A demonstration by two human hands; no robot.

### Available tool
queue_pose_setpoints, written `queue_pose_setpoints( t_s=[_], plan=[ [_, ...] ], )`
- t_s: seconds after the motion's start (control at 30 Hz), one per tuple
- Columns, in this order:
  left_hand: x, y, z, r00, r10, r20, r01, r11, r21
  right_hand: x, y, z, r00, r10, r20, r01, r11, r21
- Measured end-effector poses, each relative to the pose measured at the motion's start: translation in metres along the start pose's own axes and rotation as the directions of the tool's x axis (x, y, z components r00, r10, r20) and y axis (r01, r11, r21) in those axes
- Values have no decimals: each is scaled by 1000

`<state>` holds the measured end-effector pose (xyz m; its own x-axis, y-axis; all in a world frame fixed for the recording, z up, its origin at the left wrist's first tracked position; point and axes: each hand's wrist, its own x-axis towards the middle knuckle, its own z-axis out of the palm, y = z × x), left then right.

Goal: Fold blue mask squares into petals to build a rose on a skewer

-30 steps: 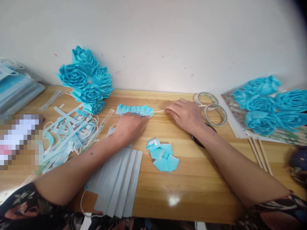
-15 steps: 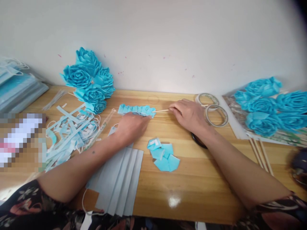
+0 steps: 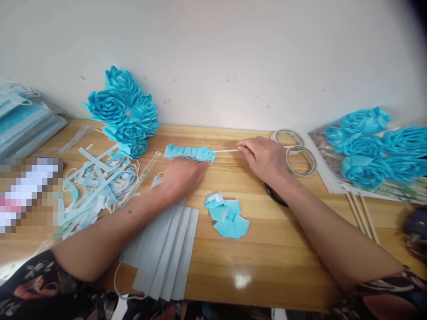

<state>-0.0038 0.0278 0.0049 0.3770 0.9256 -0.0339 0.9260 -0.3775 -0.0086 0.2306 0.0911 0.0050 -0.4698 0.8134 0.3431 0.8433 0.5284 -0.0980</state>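
A pleated blue strip [image 3: 187, 152], folded from mask-like fabric, lies across the table toward the wall. At its near edge my left hand [image 3: 185, 175] is closed, with the fingertips pressing the strip's right end; most of those fingers are hidden behind the hand. My right hand [image 3: 265, 160] pinches a thin wooden stick [image 3: 226, 151], whose left tip touches the strip's right end. Closer to me, a piece of overlapping folded blue squares [image 3: 229, 215] lies flat with a white patch on it. Pleated pale face masks [image 3: 167, 253] lie beneath and in front of my left forearm.
Blue fabric roses [image 3: 123, 111] stand at the back left, and more roses [image 3: 367, 149] lie at the right. Two tape rolls [image 3: 301, 174] sit beside my right hand. Cut strips and ear loops [image 3: 100, 186] are heaped left. Several bare sticks [image 3: 362, 218] lie at the right.
My right hand has shifted slightly to the right with the stick, whose tip still meets the strip. My left hand and the strip look unmoved.
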Motion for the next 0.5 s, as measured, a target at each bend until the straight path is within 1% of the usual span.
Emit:
queue_pose_setpoints(
  t_s=[0.27, 0.5],
  plan=[
    [-1, 2, -1, 1000, -4, 4, 4, 1000, 3, 2, 7, 8, 987, -135, -83, 139, 989, 49],
    [-1, 2, -2, 1000, -7, 8, 8, 1000, -13, 2, 8, 13, 981, -168, -91, 173, 984, 41]
  ],
)
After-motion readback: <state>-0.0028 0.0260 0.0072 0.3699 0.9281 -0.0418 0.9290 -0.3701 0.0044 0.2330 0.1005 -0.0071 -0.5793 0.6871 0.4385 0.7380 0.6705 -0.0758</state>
